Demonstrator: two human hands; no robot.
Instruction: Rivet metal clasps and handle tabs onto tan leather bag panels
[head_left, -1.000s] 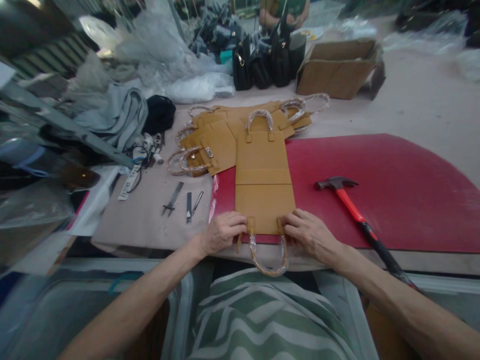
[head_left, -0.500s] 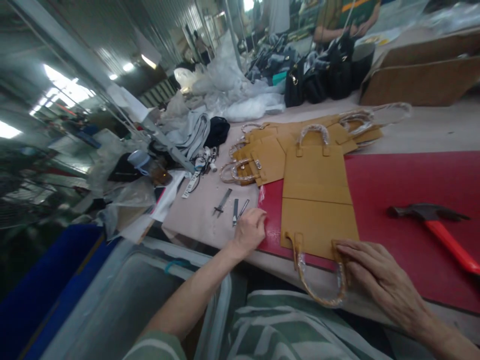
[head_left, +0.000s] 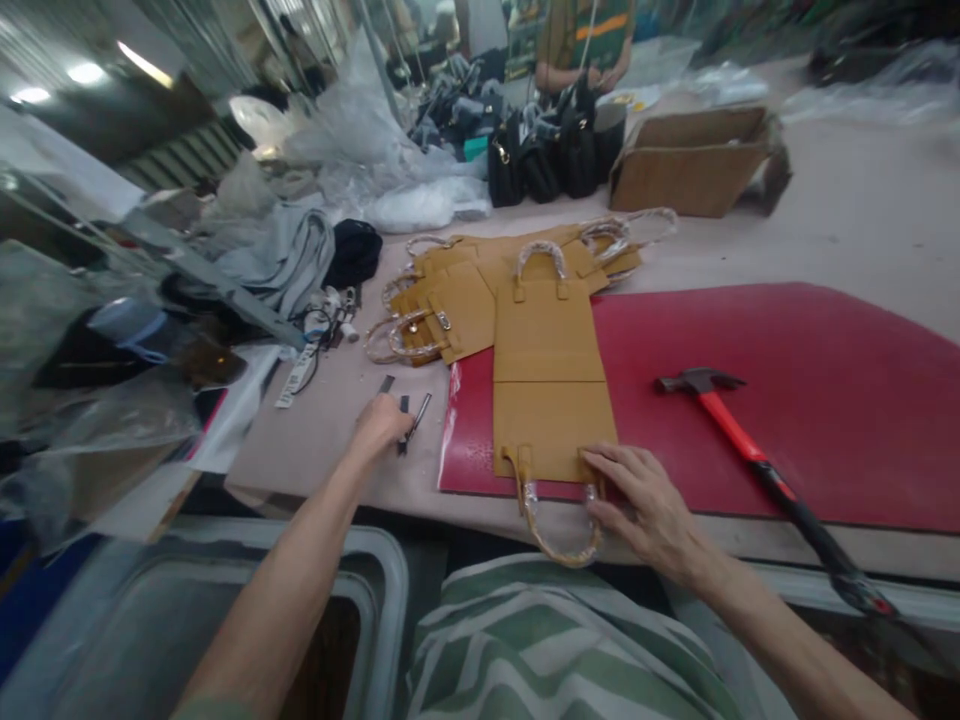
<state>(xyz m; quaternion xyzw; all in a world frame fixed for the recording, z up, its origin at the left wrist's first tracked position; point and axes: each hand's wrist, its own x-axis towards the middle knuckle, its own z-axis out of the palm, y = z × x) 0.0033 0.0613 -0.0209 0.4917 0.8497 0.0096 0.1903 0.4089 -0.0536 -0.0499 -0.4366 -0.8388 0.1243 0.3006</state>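
Observation:
A tan bag panel (head_left: 551, 345) lies flat on the red mat (head_left: 705, 440), with a plastic-wrapped handle at its far end and another handle (head_left: 559, 548) hanging over the table's front edge. My right hand (head_left: 637, 500) rests at the panel's near right corner, fingers closed on the base of the near handle. Left of the mat, my left hand (head_left: 382, 425) reaches down over small metal tools (head_left: 417, 418); its fingertips are partly hidden, and what they hold cannot be made out.
A red-handled hammer (head_left: 731, 425) lies on the mat at the right. More tan bag pieces (head_left: 457, 300) are piled behind. Farther back are black bags (head_left: 544, 160), a cardboard box (head_left: 690, 160), plastic wrapping (head_left: 412, 200) and a person (head_left: 589, 45). Grey bins stand below the table.
The view has swung to the right. My left hand has moved away from the mat's edge, leftward onto the metal tools. My right hand stays at the handle base.

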